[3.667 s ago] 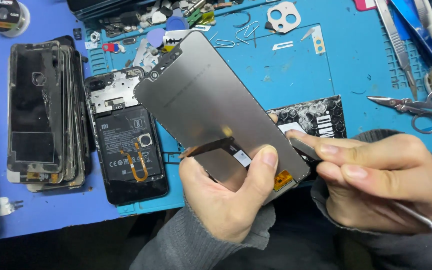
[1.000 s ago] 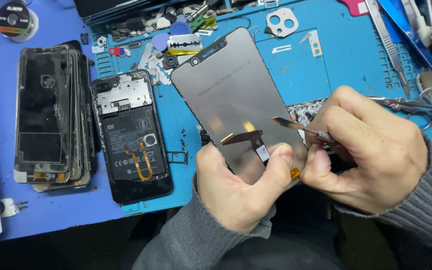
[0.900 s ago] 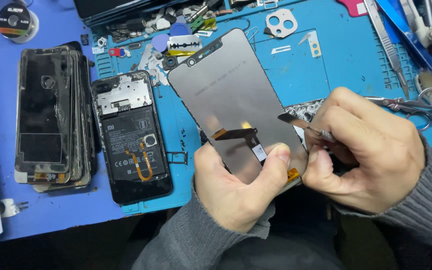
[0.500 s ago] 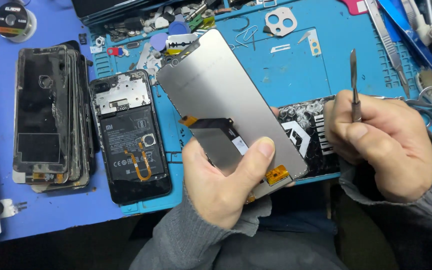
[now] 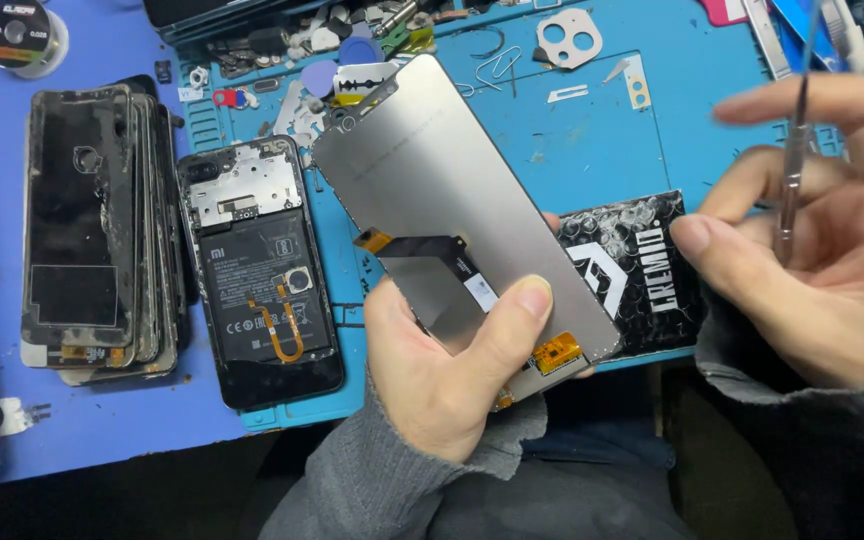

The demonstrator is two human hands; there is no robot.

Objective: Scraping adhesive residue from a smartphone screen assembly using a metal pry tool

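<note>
Compared with half a second ago, my right hand (image 5: 832,250) is swinging out toward 3 o'clock, fingers pinching the blurred metal tool (image 5: 790,170) clear of the panel. At 9 o'clock a stack of old screens (image 5: 97,235) is lying beside the opened phone (image 5: 262,270). My left hand (image 5: 452,370) is clamping the display panel (image 5: 452,190), back upward, flex cable (image 5: 432,250) hanging loose; refitting, I judge, remains. Nothing is blocking the phone.

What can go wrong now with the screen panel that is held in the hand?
The left hand grips the screen panel only at its lower end, so it might slip or bend. The thumb lies near the black ribbon cable, which could crease. The right hand holds thin metal tweezers close by; their tip might scratch the panel.
</note>
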